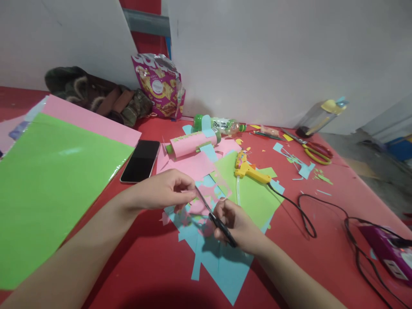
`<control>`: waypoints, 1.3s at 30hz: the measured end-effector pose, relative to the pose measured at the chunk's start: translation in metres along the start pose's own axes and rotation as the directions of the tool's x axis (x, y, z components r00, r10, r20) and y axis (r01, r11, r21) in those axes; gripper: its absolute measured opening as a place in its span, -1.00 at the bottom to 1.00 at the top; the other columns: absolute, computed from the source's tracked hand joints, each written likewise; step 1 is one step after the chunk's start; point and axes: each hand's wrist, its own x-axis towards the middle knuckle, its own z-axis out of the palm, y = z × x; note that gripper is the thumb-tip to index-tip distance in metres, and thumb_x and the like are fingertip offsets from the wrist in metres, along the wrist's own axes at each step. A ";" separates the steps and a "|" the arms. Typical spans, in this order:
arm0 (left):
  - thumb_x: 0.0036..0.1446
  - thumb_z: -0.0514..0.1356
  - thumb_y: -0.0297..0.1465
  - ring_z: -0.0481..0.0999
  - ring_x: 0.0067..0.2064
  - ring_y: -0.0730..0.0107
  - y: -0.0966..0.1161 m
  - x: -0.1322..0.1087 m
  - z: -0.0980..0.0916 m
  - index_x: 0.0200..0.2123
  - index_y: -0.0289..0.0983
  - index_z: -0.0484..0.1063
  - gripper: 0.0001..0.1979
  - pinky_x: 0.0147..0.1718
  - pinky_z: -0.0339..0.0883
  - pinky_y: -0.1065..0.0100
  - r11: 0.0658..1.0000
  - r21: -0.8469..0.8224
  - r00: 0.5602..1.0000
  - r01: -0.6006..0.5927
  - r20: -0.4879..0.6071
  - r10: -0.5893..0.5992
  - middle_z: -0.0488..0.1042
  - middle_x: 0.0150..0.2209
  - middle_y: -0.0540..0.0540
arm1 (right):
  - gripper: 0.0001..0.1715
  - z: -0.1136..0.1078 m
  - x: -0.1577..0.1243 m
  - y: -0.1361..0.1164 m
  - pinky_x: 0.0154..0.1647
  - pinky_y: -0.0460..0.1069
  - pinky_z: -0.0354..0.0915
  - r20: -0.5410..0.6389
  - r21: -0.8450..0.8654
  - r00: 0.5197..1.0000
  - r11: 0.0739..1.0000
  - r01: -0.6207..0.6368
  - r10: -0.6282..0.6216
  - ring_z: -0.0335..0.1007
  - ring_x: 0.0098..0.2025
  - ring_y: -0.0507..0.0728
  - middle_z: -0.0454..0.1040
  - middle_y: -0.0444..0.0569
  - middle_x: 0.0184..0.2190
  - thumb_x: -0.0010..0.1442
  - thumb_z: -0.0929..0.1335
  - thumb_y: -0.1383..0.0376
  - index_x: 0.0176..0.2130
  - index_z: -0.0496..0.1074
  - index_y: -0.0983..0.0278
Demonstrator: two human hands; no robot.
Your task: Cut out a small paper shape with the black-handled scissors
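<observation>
My right hand (pixel 236 225) is closed round the black handle of a pair of scissors (pixel 222 228), whose narrow blades point up and left. My left hand (pixel 170 189) is closed in a pinch at the blade tips; what its fingers hold is too small to make out. Below both hands lie light blue paper (pixel 222 274) and pink paper scraps (pixel 206 197). Just beyond them a yellow glue gun (pixel 249 168) rests on green paper (pixel 257 199). Behind my left hand, a bottle wrapped in pink paper (pixel 189 143) lies on its side.
Left of my hands are a phone (pixel 140 161) and a large green sheet (pixel 64 171). At the back stand a snack bag (pixel 161 86) and a clear bottle (pixel 322 116); a green-capped bottle (pixel 222 124) lies there. Red-and-yellow scissors (pixel 317 153), a black cable (pixel 305 214) and a purple power strip (pixel 386 253) are rightward.
</observation>
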 end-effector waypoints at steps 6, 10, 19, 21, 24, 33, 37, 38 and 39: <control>0.05 0.01 -0.35 0.24 -0.64 0.63 -0.002 0.001 0.001 -0.63 -0.32 0.18 -0.74 -0.61 0.12 0.55 0.998 -0.061 0.999 0.031 0.016 -0.030 0.26 -0.68 0.09 | -0.49 0.000 0.001 -0.002 -0.79 -0.22 -0.03 -0.054 0.013 0.998 0.999 0.041 -0.040 0.11 -0.80 -0.12 0.24 -0.35 -0.77 -0.23 0.46 0.16 -0.53 0.05 0.23; 0.05 0.01 -0.33 0.27 -0.61 0.62 -0.001 0.004 0.005 -0.65 -0.32 0.19 -0.72 -0.61 0.14 0.57 0.999 -0.036 1.000 0.018 0.002 -0.018 0.29 -0.67 0.06 | -0.46 -0.001 0.004 0.000 -0.71 -0.19 0.07 -0.110 0.067 0.980 0.982 0.177 -0.169 0.20 -0.72 -0.09 0.26 -0.31 -0.69 -0.23 0.44 0.08 -0.51 0.03 0.23; 0.01 -0.01 -0.42 0.19 -0.70 0.66 0.000 0.011 0.025 -0.65 -0.32 0.19 -0.78 -0.71 0.06 0.60 1.000 0.013 0.999 0.022 0.050 -0.022 0.27 -0.68 0.08 | -0.52 0.002 0.006 0.003 -0.49 -0.15 0.14 -0.219 0.125 0.930 0.937 0.326 -0.295 0.21 -0.51 -0.07 0.29 -0.27 -0.54 -0.18 0.45 0.37 -0.46 0.05 0.21; 0.00 -0.02 -0.44 0.21 -0.67 0.66 0.000 0.012 0.030 -0.65 -0.32 0.19 -0.79 -0.68 0.08 0.60 1.000 0.027 0.998 0.003 0.067 -0.004 0.25 -0.68 0.08 | -0.50 0.005 0.005 0.002 -0.51 -0.16 0.14 -0.210 0.126 0.937 0.942 0.310 -0.280 0.21 -0.51 -0.07 0.30 -0.27 -0.53 -0.21 0.46 0.41 -0.45 0.05 0.20; -0.02 -0.02 -0.45 0.25 -0.62 0.61 0.000 0.014 0.034 -0.63 -0.33 0.22 -0.81 -0.63 0.10 0.58 0.998 0.058 0.996 -0.015 0.086 0.010 0.25 -0.67 0.07 | -0.47 0.008 0.004 0.002 -0.53 -0.17 0.14 -0.211 0.129 0.945 0.951 0.281 -0.251 0.20 -0.52 -0.08 0.29 -0.28 -0.52 -0.26 0.46 0.46 -0.45 0.05 0.20; -0.02 -0.04 -0.43 0.24 -0.62 0.59 -0.001 0.018 0.040 -0.66 -0.31 0.18 -0.78 -0.62 0.09 0.56 0.995 0.092 0.995 -0.026 0.099 0.017 0.26 -0.69 0.06 | -0.51 0.008 0.004 0.002 -0.56 -0.19 0.10 -0.241 0.088 0.944 0.964 0.252 -0.225 0.15 -0.55 -0.10 0.27 -0.30 -0.53 -0.23 0.42 0.48 -0.45 0.04 0.20; -0.03 -0.05 -0.44 0.24 -0.63 0.59 0.000 0.020 0.042 -0.66 -0.31 0.20 -0.79 -0.64 0.07 0.56 0.996 0.081 0.997 -0.034 0.072 0.028 0.27 -0.69 0.06 | -0.52 0.007 0.004 0.002 -0.53 -0.16 0.11 -0.293 0.058 0.924 0.960 0.274 -0.246 0.16 -0.53 -0.07 0.28 -0.28 -0.54 -0.22 0.42 0.46 -0.46 0.04 0.19; -0.04 -0.05 -0.44 0.24 -0.63 0.59 0.000 0.020 0.042 -0.66 -0.31 0.20 -0.79 -0.64 0.06 0.56 0.996 0.084 0.997 -0.035 0.069 0.029 0.27 -0.69 0.06 | -0.51 0.007 0.005 0.003 -0.52 -0.15 0.12 -0.308 0.056 0.918 0.959 0.280 -0.250 0.17 -0.52 -0.06 0.28 -0.28 -0.54 -0.23 0.43 0.47 -0.46 0.04 0.19; -0.04 -0.04 -0.45 0.24 -0.63 0.58 0.000 0.021 0.043 -0.67 -0.31 0.20 -0.80 -0.65 0.06 0.56 0.995 0.088 0.997 -0.036 0.064 0.030 0.27 -0.69 0.06 | -0.50 0.007 0.005 0.003 -0.51 -0.15 0.12 -0.322 0.054 0.912 0.957 0.286 -0.255 0.18 -0.51 -0.06 0.28 -0.28 -0.54 -0.24 0.43 0.47 -0.45 0.04 0.19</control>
